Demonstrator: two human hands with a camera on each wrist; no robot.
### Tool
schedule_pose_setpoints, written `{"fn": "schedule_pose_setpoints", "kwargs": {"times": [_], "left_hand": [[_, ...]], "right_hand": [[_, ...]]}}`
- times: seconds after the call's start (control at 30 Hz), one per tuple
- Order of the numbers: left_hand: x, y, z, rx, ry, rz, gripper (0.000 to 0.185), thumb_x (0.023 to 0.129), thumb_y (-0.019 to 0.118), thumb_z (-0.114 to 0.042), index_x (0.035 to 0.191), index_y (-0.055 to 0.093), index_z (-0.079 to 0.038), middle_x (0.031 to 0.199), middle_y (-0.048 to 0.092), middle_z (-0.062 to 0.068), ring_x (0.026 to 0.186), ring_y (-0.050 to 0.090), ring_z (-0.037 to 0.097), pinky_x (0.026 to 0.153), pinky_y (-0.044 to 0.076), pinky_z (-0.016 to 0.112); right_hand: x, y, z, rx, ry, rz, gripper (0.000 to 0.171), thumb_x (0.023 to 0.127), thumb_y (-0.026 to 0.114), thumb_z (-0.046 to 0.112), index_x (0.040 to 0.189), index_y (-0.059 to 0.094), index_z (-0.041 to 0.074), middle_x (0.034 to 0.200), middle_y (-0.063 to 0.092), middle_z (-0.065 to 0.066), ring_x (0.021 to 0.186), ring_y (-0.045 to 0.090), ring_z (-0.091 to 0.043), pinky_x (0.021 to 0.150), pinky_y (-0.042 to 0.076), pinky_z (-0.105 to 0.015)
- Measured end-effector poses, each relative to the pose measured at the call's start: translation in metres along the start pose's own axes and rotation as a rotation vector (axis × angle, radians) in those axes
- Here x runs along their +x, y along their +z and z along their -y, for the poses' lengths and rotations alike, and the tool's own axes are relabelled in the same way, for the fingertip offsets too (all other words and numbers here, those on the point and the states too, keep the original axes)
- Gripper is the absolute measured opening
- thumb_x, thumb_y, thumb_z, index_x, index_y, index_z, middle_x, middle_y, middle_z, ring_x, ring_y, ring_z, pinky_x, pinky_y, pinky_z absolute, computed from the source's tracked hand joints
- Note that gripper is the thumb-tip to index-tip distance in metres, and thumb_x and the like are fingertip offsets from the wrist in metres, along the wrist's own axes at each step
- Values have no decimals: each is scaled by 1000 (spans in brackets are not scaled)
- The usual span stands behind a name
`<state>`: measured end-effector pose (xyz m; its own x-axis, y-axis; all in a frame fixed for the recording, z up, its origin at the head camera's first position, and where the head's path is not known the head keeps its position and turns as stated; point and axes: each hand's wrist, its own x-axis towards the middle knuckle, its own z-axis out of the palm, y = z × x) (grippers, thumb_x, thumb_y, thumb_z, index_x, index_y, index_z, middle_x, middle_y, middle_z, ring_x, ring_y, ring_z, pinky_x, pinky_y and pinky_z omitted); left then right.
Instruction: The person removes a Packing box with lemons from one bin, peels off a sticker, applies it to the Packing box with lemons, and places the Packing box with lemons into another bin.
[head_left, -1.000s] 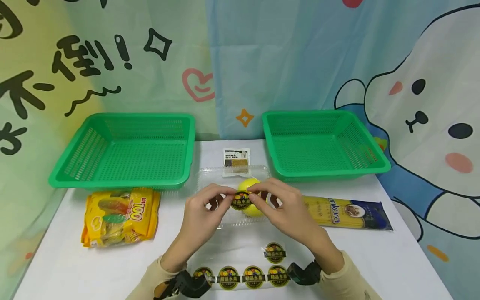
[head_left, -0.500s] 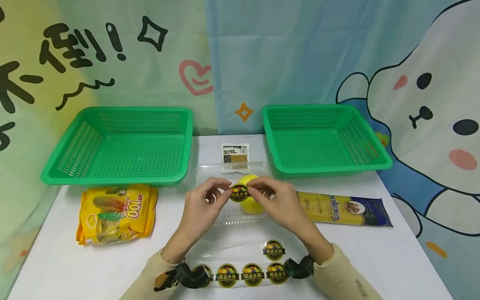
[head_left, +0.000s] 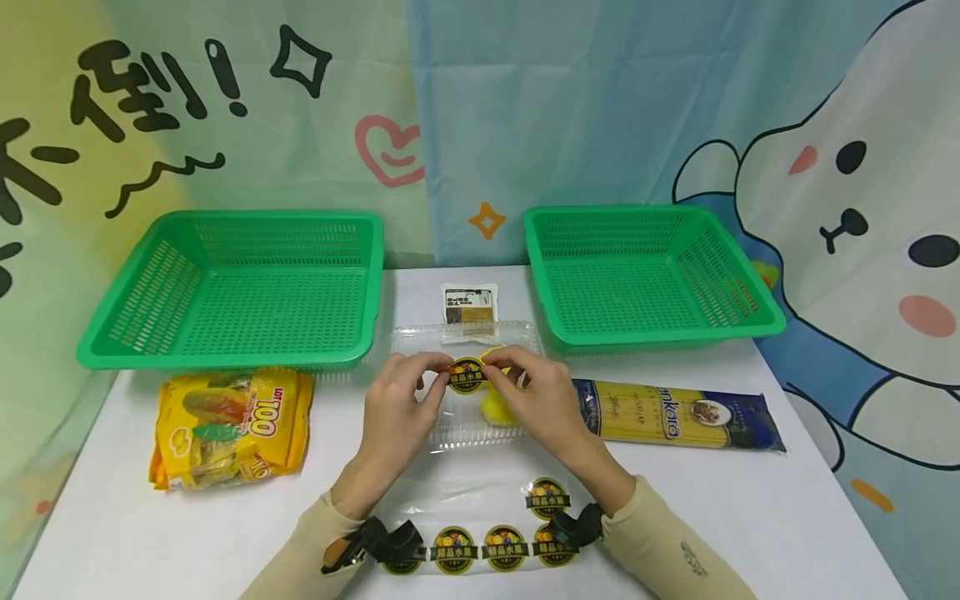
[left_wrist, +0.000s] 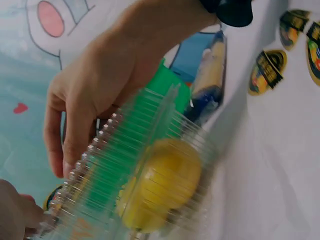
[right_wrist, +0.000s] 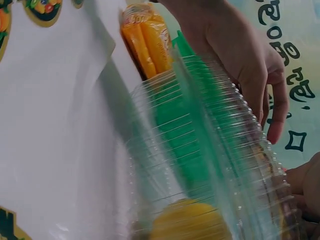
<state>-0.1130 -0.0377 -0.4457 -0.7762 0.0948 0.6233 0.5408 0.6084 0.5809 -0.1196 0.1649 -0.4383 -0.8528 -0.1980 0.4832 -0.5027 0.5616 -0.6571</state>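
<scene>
Both grips, left hand [head_left: 396,408] and right hand [head_left: 542,402], pinch round glossy sticker [head_left: 467,376].

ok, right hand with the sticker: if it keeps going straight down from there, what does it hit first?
Most likely the lid of the clear box. The right hand and left hand pinch the round sticker just above it, with the lemon inside underneath. Whether the sticker already touches the lid is unclear.
</scene>
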Motion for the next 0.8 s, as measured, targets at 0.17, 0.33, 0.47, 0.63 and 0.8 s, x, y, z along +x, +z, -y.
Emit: {"fn": "schedule_pose_setpoints", "kwargs": {"times": [0.17,0.33,0.47,0.63,0.8], "left_hand": [[-1,2,2,60,39,-25,17,85,83,0,98,80,-11,90,80,2,71,57,19,66,46,34],[-3,5,3,94,43,-33,17,84,84,0,96,80,-11,89,80,2,72,59,21,67,45,35],[-3,7,3,120,37,-29,15,84,84,-1,94,80,-11,89,80,2,72,58,21,66,42,35],[-2,8,3,144,21,-13,15,84,84,-1,94,80,-12,89,80,2,71,57,21,64,37,35],[-3,9,2,194,-10,4,17,85,84,-3,98,79,-13,92,80,1,71,58,22,65,35,36]], "right_hand": [[0,4,1,-56,-46,-25,9,91,81,7,99,79,10,89,80,-3,59,58,-7,51,44,-18],[-1,8,0,-106,-93,-44,9,90,82,6,97,79,8,89,80,-4,56,56,-6,52,41,-14],[-2,10,-1,-149,-121,-62,9,90,81,6,98,79,9,89,80,-3,55,53,-5,51,37,-12],[-4,11,-1,-173,-138,-64,10,89,82,6,99,79,8,90,80,-4,57,52,-6,52,40,-14],[-4,14,0,-243,-166,-66,11,88,83,6,98,78,6,91,80,-6,66,68,-16,56,53,-25]]}}
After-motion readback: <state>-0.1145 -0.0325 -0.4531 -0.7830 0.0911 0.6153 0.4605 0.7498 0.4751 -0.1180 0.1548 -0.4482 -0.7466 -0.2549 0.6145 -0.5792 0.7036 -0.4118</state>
